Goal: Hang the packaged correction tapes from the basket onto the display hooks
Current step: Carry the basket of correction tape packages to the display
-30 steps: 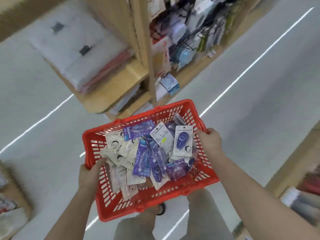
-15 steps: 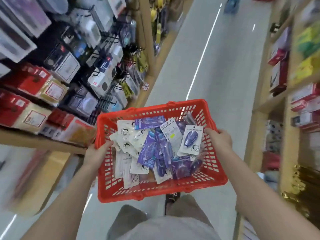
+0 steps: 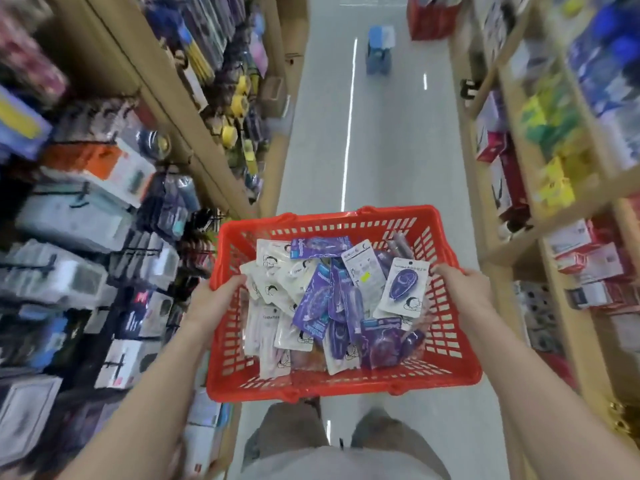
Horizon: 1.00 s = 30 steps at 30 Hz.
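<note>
Both hands, left hand (image 3: 211,303) and right hand (image 3: 464,289), are still gripping the basket (image 3: 346,379) rims; the view is now facing straight down the aisle (image 3: 377,140).

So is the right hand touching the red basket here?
Touching. The head view shows the right hand gripping the right rim of the red basket, fingers curled over its edge, with no gap.

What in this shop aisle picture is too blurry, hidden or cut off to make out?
Head view, the only one:
- Left shelves: motion blur; labels unreadable, hooks hard to pick out.
- Right shelves: blurred boxes.
- Lower packs in the basket: covered by upper packs, so no count.
- Left hand and right hand: fingertips hidden by the rim.
- Feet: hidden under the basket.
</note>
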### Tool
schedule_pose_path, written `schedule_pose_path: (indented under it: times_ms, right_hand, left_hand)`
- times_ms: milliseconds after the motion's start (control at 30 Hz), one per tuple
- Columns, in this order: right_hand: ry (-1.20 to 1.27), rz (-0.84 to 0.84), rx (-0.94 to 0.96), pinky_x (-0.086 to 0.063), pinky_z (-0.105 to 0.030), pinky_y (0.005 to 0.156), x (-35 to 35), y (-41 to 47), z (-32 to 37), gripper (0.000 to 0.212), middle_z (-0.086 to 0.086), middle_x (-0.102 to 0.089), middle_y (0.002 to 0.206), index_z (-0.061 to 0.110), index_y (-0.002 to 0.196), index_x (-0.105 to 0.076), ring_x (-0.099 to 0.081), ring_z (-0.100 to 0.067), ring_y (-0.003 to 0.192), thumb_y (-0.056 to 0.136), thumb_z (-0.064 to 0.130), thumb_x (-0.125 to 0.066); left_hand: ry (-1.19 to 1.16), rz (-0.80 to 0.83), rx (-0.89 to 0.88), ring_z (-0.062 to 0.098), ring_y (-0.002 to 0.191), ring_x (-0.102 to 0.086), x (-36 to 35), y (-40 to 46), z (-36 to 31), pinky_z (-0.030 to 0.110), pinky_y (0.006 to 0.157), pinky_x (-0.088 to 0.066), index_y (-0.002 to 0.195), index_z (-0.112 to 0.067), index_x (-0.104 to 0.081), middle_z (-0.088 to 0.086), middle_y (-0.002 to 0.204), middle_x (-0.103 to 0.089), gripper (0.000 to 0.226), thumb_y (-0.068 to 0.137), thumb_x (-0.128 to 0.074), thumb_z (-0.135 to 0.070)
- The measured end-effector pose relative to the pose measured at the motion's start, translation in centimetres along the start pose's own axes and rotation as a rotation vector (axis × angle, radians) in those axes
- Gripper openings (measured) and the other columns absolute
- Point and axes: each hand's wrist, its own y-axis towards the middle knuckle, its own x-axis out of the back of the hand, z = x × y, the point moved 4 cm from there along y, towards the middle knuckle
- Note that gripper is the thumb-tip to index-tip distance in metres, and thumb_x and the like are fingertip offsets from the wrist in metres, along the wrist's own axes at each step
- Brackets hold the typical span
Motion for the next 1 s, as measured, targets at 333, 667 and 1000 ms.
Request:
schedule_pose_path:
  times_ms: [333,667,1000]
  right_hand:
    - [0.122,0.022,-0.048,-0.063,-0.054,0.086,-2.3,18.0,20.7,0.030,-0.011,-0.080,0.086,0.018,0.097,-0.067,-0.079,-0.033,0.077,0.087,0.045,-0.075]
    - [0.060,0.081,0.051,-0.063,-0.055,0.086,-4.7,40.6,48.7,0.030,-0.009,-0.079,0.090,0.021,0.093,-0.065,-0.078,-0.034,0.079,0.081,0.047,-0.075]
    - [-0.010,0.075,0.095,-0.065,-0.046,0.080,-11.1,62.1,75.1,0.034,-0.008,-0.078,0.085,0.016,0.101,-0.067,-0.078,-0.029,0.071,0.085,0.045,-0.075]
  left_hand:
    - [0.069,0.001,-0.071,0.018,0.069,-0.076,-10.4,18.4,-25.4,0.033,0.066,-0.059,0.087,-0.024,-0.068,0.002,0.083,-0.079,0.036,0.073,-0.083,-0.053]
    - [-0.026,-0.032,0.022,0.032,0.090,-0.078,-21.0,34.7,-46.4,0.056,0.091,-0.061,0.116,-0.023,-0.072,0.007,0.099,-0.080,0.073,0.059,-0.082,-0.068]
    - [-0.143,-0.025,0.056,0.033,0.089,-0.078,-32.7,56.4,-66.7,0.056,0.091,-0.061,0.113,-0.014,-0.076,0.011,0.097,-0.080,0.061,0.069,-0.084,-0.055]
